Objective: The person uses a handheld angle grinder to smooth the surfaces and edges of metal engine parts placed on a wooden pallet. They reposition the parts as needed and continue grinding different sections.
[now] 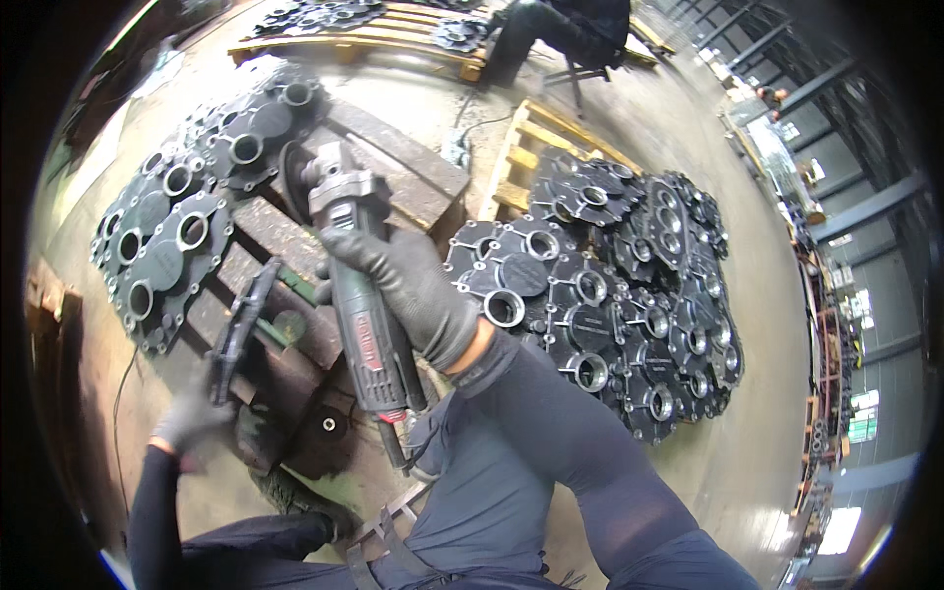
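Note:
My right hand [418, 295], in a grey glove, is wrapped round the body of an angle grinder [372, 356]. The grinder stands nearly upright in view, its dark disc [297, 182] at the far end and its cord end toward my lap. Lower left, my left hand [200, 411], gloved and a little blurred, grips the near end of a black cast metal cover [244, 324]. That cover is tilted up and seen almost edge-on, above a dark wooden pallet [224, 280]. The grinder's disc is apart from the cover.
Similar black covers with round bores [162, 251] are piled on the pallet's left side. A larger stack [600, 315] stands to my right by a yellow wooden pallet [511, 162]. Farther off, a seated person [560, 34] is beside another loaded pallet [383, 34]. A small ring [329, 425] lies near my feet.

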Available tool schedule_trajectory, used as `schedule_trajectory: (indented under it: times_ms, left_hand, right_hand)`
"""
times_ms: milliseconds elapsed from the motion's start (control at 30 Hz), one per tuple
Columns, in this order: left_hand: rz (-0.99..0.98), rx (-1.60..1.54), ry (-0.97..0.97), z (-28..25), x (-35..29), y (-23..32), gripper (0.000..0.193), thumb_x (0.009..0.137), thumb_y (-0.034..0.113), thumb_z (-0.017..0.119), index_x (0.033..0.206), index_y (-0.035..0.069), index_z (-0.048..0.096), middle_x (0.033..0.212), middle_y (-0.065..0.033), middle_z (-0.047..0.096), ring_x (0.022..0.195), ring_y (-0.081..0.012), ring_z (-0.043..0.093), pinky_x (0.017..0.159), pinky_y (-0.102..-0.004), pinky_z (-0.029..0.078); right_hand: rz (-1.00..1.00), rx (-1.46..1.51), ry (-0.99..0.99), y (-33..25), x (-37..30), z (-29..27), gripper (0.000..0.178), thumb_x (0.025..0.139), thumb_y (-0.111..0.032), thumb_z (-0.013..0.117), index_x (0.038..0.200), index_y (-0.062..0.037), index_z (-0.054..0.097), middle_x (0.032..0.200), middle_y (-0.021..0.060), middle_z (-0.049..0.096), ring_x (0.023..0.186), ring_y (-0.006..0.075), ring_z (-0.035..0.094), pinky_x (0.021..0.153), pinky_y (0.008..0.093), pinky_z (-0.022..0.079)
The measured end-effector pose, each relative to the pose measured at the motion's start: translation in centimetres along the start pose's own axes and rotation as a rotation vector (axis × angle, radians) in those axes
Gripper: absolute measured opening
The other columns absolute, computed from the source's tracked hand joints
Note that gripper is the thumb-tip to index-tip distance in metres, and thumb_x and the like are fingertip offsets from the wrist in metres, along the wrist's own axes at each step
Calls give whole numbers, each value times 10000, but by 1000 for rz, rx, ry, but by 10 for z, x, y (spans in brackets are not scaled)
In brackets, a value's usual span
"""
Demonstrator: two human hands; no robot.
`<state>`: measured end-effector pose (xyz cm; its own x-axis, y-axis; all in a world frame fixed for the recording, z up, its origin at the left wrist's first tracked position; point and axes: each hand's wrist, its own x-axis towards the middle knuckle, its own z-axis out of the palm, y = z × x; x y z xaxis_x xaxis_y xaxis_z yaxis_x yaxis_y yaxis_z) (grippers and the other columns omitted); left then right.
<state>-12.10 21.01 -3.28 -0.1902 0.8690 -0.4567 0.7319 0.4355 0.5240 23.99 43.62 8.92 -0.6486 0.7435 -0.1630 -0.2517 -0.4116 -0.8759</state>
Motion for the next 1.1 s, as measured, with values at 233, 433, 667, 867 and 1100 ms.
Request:
schedule_trajectory:
  times_ms: [233,433,667,867,1100]
  left_hand:
    - [-82,126,198,-53,20,-27,730,898,98,629,1610,-14,519,1522,-304,634,1440,-431,599,1225,-460,461]
    - [-92,344,436,-69,33,-94,511,895,83,756,1403,84,704,1170,-231,779,1136,-435,732,988,-520,578]
    - [-71,373,365,-68,-15,-85,230,922,209,747,1081,43,737,1011,-249,747,995,-448,735,882,-532,571]
    - [25,157,149,-71,-6,-67,335,917,315,822,1075,25,770,977,-239,760,945,-376,766,836,-480,578]
    - [32,-17,157,-45,44,-131,452,873,344,903,1143,-1,792,1045,-250,789,955,-332,795,886,-440,605]
  right_hand:
    - [33,-77,45,8,7,-7,608,1002,-428,826,1263,100,675,1043,182,781,881,245,817,751,325,675]
    - [125,-104,97,42,4,33,554,1069,-408,724,1347,64,641,1096,165,790,858,196,784,744,300,659]
    - [132,-205,222,57,2,89,686,1013,-464,790,1386,87,625,1150,178,782,920,207,801,758,279,650]
    - [118,-274,220,68,21,98,691,1005,-509,784,1290,110,669,1099,178,786,941,222,810,777,299,650]
    - [169,-332,200,81,21,97,643,1031,-449,764,1363,87,641,1141,166,786,934,205,807,785,294,655]
